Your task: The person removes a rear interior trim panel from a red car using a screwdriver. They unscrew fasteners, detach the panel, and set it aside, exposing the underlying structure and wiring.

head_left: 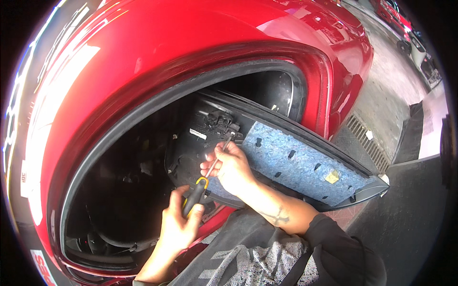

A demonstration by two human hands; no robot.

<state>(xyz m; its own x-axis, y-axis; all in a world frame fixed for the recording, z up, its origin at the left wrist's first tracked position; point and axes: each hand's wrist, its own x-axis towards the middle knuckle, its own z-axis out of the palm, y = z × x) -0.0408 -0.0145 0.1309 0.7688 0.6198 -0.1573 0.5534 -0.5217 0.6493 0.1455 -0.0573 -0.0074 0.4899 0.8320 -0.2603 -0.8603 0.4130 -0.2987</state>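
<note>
My left hand (pixel 177 221) is closed round the black and yellow handle of a screwdriver (pixel 193 196), with its thumb and index finger on either side. A yellow loop curves around the handle's upper end. Higher up, my right hand (pixel 231 167) pinches the thin metal shaft between thumb and fingers. The shaft's far end reaches toward a black plastic mechanism (pixel 220 123) on the inner side of a long dark trim panel (pixel 377 189); whether it touches is unclear. Blue felt padding (pixel 296 157) covers much of the panel, with a small yellow patch on it.
The panel lies slantwise across the opening of a red car body (pixel 200 33), edged by a black rubber seal (pixel 157 106). A dark cavity fills the opening's left. A floor drain grate (pixel 365 140) and another red vehicle (pixel 393 19) lie to the right.
</note>
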